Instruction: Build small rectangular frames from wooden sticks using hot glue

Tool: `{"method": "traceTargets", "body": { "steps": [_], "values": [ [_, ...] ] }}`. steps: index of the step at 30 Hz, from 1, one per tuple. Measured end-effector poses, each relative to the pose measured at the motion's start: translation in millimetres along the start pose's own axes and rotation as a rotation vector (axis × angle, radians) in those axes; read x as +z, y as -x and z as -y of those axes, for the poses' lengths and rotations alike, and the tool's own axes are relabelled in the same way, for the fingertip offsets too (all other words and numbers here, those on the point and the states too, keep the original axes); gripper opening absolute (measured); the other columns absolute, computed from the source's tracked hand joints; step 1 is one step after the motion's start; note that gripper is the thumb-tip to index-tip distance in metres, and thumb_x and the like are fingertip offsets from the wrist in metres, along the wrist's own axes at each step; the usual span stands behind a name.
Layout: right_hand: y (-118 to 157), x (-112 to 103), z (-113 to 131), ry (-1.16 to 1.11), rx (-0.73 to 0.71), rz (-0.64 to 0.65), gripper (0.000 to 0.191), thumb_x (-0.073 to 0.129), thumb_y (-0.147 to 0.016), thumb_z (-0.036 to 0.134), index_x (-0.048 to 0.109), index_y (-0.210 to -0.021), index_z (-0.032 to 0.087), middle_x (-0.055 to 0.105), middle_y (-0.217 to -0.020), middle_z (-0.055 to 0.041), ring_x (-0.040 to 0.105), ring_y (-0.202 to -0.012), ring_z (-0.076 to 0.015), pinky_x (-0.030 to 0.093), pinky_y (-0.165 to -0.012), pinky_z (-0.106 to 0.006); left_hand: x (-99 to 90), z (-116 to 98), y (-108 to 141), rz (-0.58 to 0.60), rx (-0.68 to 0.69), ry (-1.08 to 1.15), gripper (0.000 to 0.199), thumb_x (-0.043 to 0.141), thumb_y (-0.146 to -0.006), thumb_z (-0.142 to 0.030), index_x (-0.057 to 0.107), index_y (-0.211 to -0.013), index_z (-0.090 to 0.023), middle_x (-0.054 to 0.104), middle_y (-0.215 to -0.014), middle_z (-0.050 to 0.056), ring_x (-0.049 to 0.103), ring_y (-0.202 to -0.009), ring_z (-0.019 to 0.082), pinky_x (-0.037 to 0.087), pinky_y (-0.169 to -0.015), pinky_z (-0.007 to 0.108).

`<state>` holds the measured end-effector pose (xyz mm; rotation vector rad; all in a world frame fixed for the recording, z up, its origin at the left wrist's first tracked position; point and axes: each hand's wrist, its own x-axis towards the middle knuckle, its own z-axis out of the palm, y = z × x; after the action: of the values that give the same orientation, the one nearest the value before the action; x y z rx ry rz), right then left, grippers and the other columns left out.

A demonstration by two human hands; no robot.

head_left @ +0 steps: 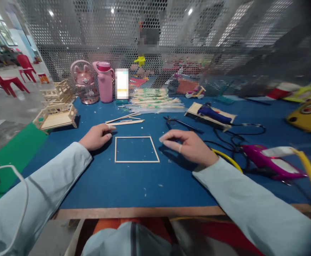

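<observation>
Four-sided, a frame of thin wooden sticks (137, 162) lies flat on the blue tabletop (134, 188) between my hands. My left hand (97, 137) rests left of its upper corner, thumb and forefinger apart and nothing held. Its fingertips are close to the ends of several loose wooden sticks (128, 122); whether they touch is unclear. To the right of the frame, my right hand (189, 146) hovers with fingers half bent and thumb a little apart, holding nothing visible. Dark-handled pliers (184, 125) lie just beyond it.
Bundled sticks in clear packaging (152, 99) lie at the back, beside a pink bottle (105, 83) and a lit phone (122, 83). Small wooden models (56, 119) stand left. A blue tool (215, 114), a magenta device (275, 161) and cables crowd the right. Perforated metal (91, 35) closes the back.
</observation>
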<state>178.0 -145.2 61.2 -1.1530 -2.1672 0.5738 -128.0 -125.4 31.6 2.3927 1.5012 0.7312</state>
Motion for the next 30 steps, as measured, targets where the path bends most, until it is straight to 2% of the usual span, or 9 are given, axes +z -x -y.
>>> {"method": "traceTargets", "body": {
  "steps": [3,4,6,9,11,14,17,21,30],
  "values": [
    [4,4,-16,0.03,0.035,-0.013,0.015,0.057,-0.074,0.032,0.065,-0.077,0.019,0.068,-0.081,-0.0054,0.061,-0.075,-0.0188,0.049,-0.074,-0.034,4.2,-35,8,-0.181,0.067,-0.068,0.03,0.047,-0.08,-0.022,0.061,-0.107,-0.016,0.062,-0.103,0.01,0.054,-0.098,0.023,0.041,-0.088,0.039],
    [0,8,-19,0.028,0.048,-0.04,0.015,0.056,-0.075,0.03,0.066,-0.08,0.019,0.068,-0.084,-0.0058,0.062,-0.078,-0.0189,0.048,-0.076,-0.034,7.1,-50,11,-0.142,0.143,-0.082,0.027,0.049,-0.081,-0.026,0.061,-0.104,-0.019,0.062,-0.106,0.009,0.052,-0.103,0.024,0.039,-0.091,0.041],
    [-13,16,-22,0.019,0.082,-0.068,0.018,0.054,-0.077,0.025,0.065,-0.088,0.018,0.069,-0.092,-0.0069,0.062,-0.085,-0.0188,0.047,-0.081,-0.035,14.1,-79,18,0.042,0.266,-0.119,0.037,0.055,-0.078,-0.037,0.055,-0.111,-0.021,0.057,-0.12,0.01,0.046,-0.115,0.027,0.03,-0.099,0.05],
    [-34,28,-25,0.035,0.092,0.001,0.02,0.053,-0.076,0.018,0.065,-0.091,0.016,0.069,-0.095,-0.007,0.062,-0.088,-0.0183,0.046,-0.084,-0.035,23.5,-100,23,0.144,0.247,-0.199,0.053,0.06,-0.072,-0.046,0.047,-0.117,-0.021,0.04,-0.138,0.014,0.027,-0.13,0.034,0.011,-0.102,0.063],
    [-41,34,-26,0.042,0.085,0.023,0.019,0.054,-0.075,0.016,0.066,-0.089,0.015,0.07,-0.093,-0.0064,0.062,-0.086,-0.0177,0.046,-0.083,-0.035,26.5,-98,22,0.163,0.206,-0.236,0.054,0.06,-0.072,-0.045,0.046,-0.118,-0.02,0.034,-0.142,0.016,0.02,-0.133,0.035,0.006,-0.102,0.065],
    [-41,39,-27,0.039,0.069,0.026,0.02,0.053,-0.075,0.013,0.066,-0.09,0.015,0.07,-0.093,-0.0055,0.062,-0.087,-0.0164,0.046,-0.083,-0.032,26.6,-86,15,0.189,0.165,-0.253,0.06,0.059,-0.071,-0.049,0.043,-0.121,-0.019,0.031,-0.143,0.018,0.018,-0.134,0.037,0.006,-0.101,0.066],
    [-38,41,-27,0.047,0.049,0.023,0.022,0.051,-0.075,0.01,0.065,-0.091,0.016,0.069,-0.094,-0.0041,0.062,-0.088,-0.0146,0.045,-0.084,-0.03,25.1,-79,10,0.22,0.132,-0.238,0.068,0.059,-0.069,-0.053,0.04,-0.124,-0.018,0.037,-0.139,0.019,0.025,-0.13,0.039,0.007,-0.099,0.067],
    [-35,41,-26,0.104,0.029,-0.008,0.025,0.048,-0.076,0.008,0.065,-0.093,0.016,0.068,-0.095,-0.0052,0.061,-0.089,-0.0153,0.045,-0.084,-0.031,24.4,-79,8,0.237,0.135,-0.167,0.069,0.06,-0.068,-0.054,0.04,-0.125,-0.019,0.05,-0.128,0.015,0.042,-0.119,0.035,0.004,-0.098,0.07],
    [-33,37,-26,0.254,-0.042,0.023,0.023,0.048,-0.075,0.006,0.068,-0.08,0.017,0.062,-0.09,-0.0064,0.057,-0.084,-0.0167,0.043,-0.083,-0.031,26.5,-78,7,0.229,0.115,-0.15,0.07,0.059,-0.066,-0.057,0.042,-0.123,-0.02,0.051,-0.127,0.015,0.04,-0.119,0.035,0.003,-0.097,0.071]
  ]
}}
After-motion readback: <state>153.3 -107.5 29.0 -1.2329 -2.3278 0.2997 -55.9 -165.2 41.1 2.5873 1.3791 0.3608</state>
